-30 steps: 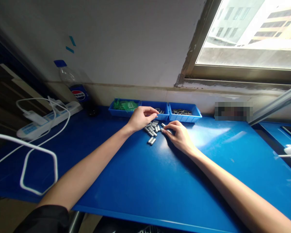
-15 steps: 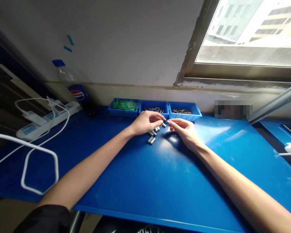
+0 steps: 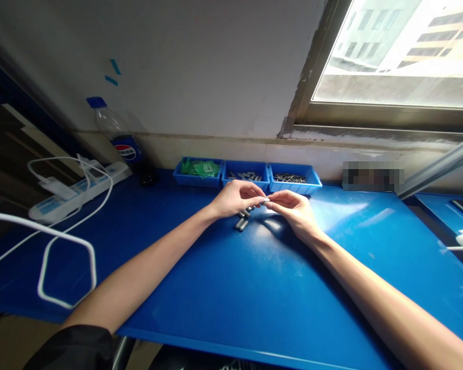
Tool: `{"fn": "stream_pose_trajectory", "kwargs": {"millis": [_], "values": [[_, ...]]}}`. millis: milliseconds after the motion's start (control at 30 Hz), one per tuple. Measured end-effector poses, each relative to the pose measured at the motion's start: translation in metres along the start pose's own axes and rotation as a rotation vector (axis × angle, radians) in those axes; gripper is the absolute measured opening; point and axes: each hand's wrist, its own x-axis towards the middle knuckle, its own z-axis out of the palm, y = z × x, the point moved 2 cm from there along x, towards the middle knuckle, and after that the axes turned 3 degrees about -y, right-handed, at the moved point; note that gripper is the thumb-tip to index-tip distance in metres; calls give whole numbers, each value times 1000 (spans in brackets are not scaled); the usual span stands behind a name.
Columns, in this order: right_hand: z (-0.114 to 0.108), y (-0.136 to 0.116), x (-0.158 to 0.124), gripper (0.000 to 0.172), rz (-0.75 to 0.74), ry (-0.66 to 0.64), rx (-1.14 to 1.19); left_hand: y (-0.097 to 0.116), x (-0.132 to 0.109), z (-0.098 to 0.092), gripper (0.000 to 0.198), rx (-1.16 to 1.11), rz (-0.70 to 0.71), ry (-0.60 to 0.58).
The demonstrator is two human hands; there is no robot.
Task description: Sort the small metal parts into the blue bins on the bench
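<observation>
Nearest, loose metal cylinders (image 3: 244, 224) lie on the blue worktop (image 3: 216, 288).
Just beyond, the right hand (image 3: 296, 209) has its grip closed on a small metal piece (image 3: 266, 199), right at the fingertips of the left hand (image 3: 231, 199), whose own grip I cannot tell; behind stand three blue bins (image 3: 299, 189), the middle one containing metal pieces.

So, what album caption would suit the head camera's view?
Left hand and right hand meet at a small silvery piece, before three blue bins.
</observation>
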Motion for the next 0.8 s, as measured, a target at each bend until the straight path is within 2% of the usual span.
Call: {"fn": "stream_pose_trajectory", "kwargs": {"millis": [67, 133, 233, 333, 533, 667, 733, 800], "values": [[1, 0, 0, 36, -12, -18, -20, -1, 1, 0, 30, -28, 4, 26], [2, 0, -1, 35, -66, -11, -120, -4, 3, -4, 29, -60, -3, 123], [5, -1, -2, 27, -210, 23, -441, -12, 6, -13, 32, -122, 20, 337], [9, 1, -2, 19, -302, 12, -689, -16, 8, -22, 35, -152, 56, 437], [8, 7, 0, 5, -274, -10, -783, -13, 8, -25, 26, -88, 47, 407], [8, 7, -1, 3, -249, 25, -794, -15, 8, -22, 21, -39, 44, 368], [8, 7, 0, 6, -222, 42, -695, -14, 7, -21, 21, 20, 28, 324], [8, 5, 0, 16, -157, 40, -486, -10, 6, -20, 20, 91, 23, 272]]}}
